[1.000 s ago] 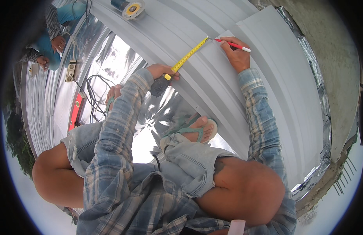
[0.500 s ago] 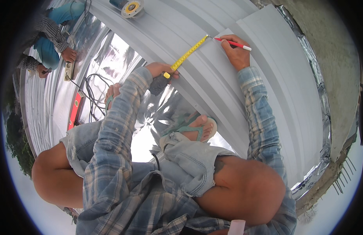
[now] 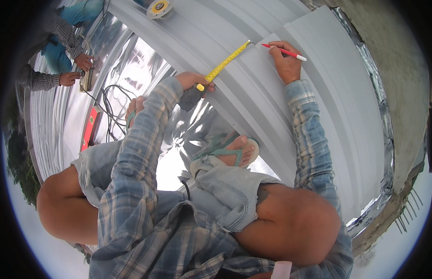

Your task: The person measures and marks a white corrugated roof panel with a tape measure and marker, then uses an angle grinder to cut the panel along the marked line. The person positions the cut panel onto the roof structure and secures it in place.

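Observation:
My left hand (image 3: 192, 82) is closed on a tape measure (image 3: 192, 96) with a dark case. Its yellow blade (image 3: 228, 61) runs out up and to the right across a grey ribbed metal sheet (image 3: 253, 100), ending near a raised rib. Between the fingers of my right hand (image 3: 286, 63) is a red marker (image 3: 286, 51) with a white end. The marker's tip points left, a little above the sheet and a short way right of the blade's end; whether it touches cannot be made out.
An angle grinder (image 3: 158, 8) lies on the sheets at the top. At left, a co-worker's hands (image 3: 76, 69) are at a power strip (image 3: 85, 81). Black cable (image 3: 114, 109) coils near a red spirit level (image 3: 90, 128). Shiny foil (image 3: 178, 139) lies beneath; a concrete edge (image 3: 397, 69) borders the right.
My right hand and the marker have shifted slightly right, away from the blade's end. My left hand stays nearly still. The co-worker's hands have moved together at the power strip.

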The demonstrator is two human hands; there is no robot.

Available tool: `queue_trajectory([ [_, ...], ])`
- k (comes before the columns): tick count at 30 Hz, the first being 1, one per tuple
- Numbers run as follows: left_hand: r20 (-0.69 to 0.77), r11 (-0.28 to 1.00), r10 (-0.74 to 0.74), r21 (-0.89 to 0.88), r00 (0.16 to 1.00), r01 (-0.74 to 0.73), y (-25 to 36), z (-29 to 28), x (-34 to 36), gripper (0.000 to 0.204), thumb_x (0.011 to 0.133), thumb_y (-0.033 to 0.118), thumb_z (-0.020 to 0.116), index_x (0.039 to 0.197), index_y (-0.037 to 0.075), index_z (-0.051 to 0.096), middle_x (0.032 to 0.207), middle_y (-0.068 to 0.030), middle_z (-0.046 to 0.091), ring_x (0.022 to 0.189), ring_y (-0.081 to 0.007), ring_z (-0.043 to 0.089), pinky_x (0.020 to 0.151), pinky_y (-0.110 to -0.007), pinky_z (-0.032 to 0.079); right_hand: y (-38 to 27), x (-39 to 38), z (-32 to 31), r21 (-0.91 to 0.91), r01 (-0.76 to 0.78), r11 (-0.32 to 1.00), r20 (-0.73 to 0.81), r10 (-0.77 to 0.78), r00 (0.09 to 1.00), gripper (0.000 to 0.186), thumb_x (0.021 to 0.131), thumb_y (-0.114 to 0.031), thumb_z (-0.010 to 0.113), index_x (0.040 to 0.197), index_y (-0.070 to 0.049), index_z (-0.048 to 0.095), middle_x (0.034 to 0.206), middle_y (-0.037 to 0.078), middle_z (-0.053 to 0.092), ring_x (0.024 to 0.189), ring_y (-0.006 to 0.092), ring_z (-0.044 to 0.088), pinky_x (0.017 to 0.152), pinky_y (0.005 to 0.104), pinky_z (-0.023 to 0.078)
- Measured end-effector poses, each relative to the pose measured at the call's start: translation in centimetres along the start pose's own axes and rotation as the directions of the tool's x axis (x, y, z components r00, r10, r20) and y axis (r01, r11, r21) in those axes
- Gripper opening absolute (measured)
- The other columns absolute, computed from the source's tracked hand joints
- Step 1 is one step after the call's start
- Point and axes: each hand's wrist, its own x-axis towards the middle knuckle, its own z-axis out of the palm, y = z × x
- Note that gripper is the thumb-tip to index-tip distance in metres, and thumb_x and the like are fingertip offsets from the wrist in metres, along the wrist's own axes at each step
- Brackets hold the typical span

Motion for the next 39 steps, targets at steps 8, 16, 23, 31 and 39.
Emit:
queue_trajectory([
  [8, -0.010, 0.999, -0.004, 0.044, 1.000, 0.004, 0.6, 0.4, -0.1, 0.033, 0.090, 0.020, 0.058, 0.114, -0.001, 0.066, 0.103, -0.0077, 0.071, 0.076, -0.0144, 0.065, 0.071, -0.026, 0.056, 0.7, 0.1, 0.0, 0.008, 0.000, 1.000, -0.017, 0.000, 1.000, 0.017, 0.083, -0.015, 0.063, 0.093, -0.004, 0.071, 0.081, 0.004, 0.067, 0.077, 0.0127, 0.059, 0.073, 0.0266, 0.048],
  [16, -0.006, 0.992, -0.012, 0.126, 1.000, 0.013, 0.7, 0.0, 0.1, 0.033, 0.090, 0.023, 0.058, 0.113, 0.001, 0.067, 0.103, -0.0063, 0.072, 0.074, -0.0147, 0.064, 0.070, -0.026, 0.055, 1.0, 0.1, 0.3, 0.011, 0.112, 0.994, 0.047, -0.112, 0.993, 0.019, 0.087, -0.011, 0.058, 0.101, -0.005, 0.069, 0.093, 0.006, 0.069, 0.086, 0.0166, 0.063, 0.080, 0.0290, 0.049],
  [23, 0.010, 0.990, 0.002, 0.141, 1.000, -0.004, 1.0, 0.2, 0.1, 0.031, 0.089, 0.024, 0.059, 0.110, 0.002, 0.069, 0.103, -0.0052, 0.072, 0.074, -0.0136, 0.064, 0.070, -0.026, 0.054, -0.3, 2.0, 1.9, -0.307, 0.666, 0.680, 0.392, -0.547, 0.739, 0.017, 0.084, -0.004, 0.059, 0.099, -0.013, 0.061, 0.117, 0.006, 0.065, 0.104, 0.0272, 0.061, 0.094, 0.0340, 0.048],
  [31, -0.021, 0.990, -0.031, 0.134, 0.999, 0.033, 1.1, 0.0, -0.3, 0.029, 0.089, 0.024, 0.059, 0.107, 0.003, 0.070, 0.102, -0.0055, 0.072, 0.076, -0.0136, 0.064, 0.071, -0.027, 0.054, -1.2, 2.7, 2.2, -0.318, 0.463, 0.827, 0.488, -0.276, 0.828, 0.010, 0.087, -0.004, 0.054, 0.089, -0.013, 0.058, 0.096, 0.002, 0.062, 0.090, 0.0239, 0.059, 0.085, 0.0303, 0.048],
  [39, 0.026, 0.997, -0.025, 0.074, 0.999, 0.023, 1.2, 0.3, 0.8, 0.027, 0.091, 0.021, 0.058, 0.103, -0.001, 0.068, 0.098, -0.0099, 0.071, 0.074, -0.0164, 0.066, 0.067, -0.028, 0.055, -0.6, 2.3, 0.9, -0.270, 0.428, 0.862, 0.438, -0.286, 0.852, 0.015, 0.083, 0.003, 0.054, 0.089, -0.010, 0.058, 0.094, 0.005, 0.060, 0.084, 0.0252, 0.058, 0.074, 0.0317, 0.050],
])
